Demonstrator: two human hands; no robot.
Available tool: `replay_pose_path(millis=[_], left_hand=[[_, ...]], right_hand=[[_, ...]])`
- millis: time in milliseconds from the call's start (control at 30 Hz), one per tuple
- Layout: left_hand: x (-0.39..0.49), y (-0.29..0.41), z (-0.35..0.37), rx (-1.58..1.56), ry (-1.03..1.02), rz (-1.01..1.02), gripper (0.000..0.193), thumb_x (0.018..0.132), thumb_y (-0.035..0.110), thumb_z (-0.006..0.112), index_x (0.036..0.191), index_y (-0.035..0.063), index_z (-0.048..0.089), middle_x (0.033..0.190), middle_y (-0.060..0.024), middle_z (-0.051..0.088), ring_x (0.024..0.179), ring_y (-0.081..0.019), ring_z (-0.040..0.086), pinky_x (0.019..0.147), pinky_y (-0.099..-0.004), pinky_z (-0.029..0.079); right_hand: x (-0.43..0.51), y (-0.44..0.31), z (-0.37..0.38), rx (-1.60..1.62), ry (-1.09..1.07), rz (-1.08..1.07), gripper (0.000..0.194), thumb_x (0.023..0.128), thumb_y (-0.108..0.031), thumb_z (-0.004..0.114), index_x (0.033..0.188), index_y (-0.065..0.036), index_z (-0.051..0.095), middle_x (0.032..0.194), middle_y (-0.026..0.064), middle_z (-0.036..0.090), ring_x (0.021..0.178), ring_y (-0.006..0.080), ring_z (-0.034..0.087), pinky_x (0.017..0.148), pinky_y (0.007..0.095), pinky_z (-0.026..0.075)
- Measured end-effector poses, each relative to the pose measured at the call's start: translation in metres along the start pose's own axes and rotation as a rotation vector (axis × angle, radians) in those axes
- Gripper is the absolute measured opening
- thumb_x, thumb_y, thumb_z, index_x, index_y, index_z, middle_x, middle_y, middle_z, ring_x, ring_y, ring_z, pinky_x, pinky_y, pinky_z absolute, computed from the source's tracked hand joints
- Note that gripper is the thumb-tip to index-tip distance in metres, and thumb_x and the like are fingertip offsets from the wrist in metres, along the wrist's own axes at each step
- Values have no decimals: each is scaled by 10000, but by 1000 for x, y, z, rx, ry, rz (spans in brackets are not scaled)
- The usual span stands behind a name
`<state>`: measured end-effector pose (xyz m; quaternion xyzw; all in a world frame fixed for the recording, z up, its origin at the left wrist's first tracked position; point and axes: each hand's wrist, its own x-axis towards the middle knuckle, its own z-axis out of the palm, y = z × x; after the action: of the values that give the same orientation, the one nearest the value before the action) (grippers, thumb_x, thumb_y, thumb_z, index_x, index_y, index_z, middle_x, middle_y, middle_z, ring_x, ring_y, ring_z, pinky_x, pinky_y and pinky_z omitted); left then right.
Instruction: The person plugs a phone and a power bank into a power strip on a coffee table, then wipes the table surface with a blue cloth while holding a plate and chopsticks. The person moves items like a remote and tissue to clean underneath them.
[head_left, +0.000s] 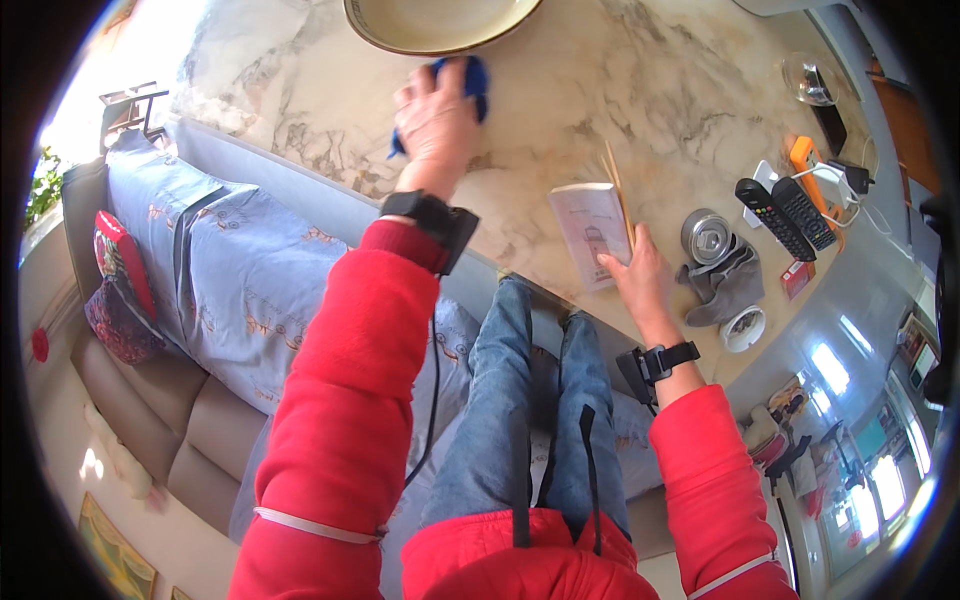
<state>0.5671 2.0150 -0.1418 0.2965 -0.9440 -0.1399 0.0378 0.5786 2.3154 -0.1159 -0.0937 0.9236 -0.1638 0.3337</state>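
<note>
My left hand is pressed over a dark blue cloth on the marble-patterned tabletop. Just beyond it stands a large cream bowl with a dark rim, cut off by the top of the view. My right hand grips the lower right edge of a small book with a lighthouse drawing, its thumb on the cover. Thin wooden sticks run along the book's right edge, their lower ends partly hidden by that hand.
Right of the book are a metal-lidded jar, a grey cloth, a white ashtray-like dish, a small red box, two remotes and an orange power strip with cables. A covered sofa lies at left.
</note>
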Motion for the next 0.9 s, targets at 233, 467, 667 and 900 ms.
replay_pose_path(millis=[233,467,667,900], left_hand=[[-126,17,-13,-176,-276,412,621,684,59,661,1267,247,559,1323,-78,473,1162,-326,441,949,-459,392],[-34,-29,-18,-6,-132,396,494,792,126,663,1266,212,552,1232,-99,554,1117,-337,505,924,-450,427],[-27,28,16,1,-26,359,548,795,108,656,1307,241,517,1280,-135,486,1065,-391,498,922,-474,428],[-184,26,-29,-139,-382,93,680,709,27,698,1332,202,490,1301,-170,439,1117,-415,446,982,-473,399]], right_hand=[[-18,-1,13,-38,165,-47,484,726,-208,771,1058,-68,448,962,150,603,880,386,614,675,470,499],[-30,3,22,8,121,-164,457,729,-202,758,1051,-110,448,961,106,595,889,335,625,681,449,524],[-36,9,25,-17,70,-119,489,708,-221,778,1038,-88,442,953,135,604,875,353,626,669,451,522],[-35,20,24,218,-37,-54,501,700,-229,794,1032,-50,465,955,198,636,867,414,616,704,466,508]])
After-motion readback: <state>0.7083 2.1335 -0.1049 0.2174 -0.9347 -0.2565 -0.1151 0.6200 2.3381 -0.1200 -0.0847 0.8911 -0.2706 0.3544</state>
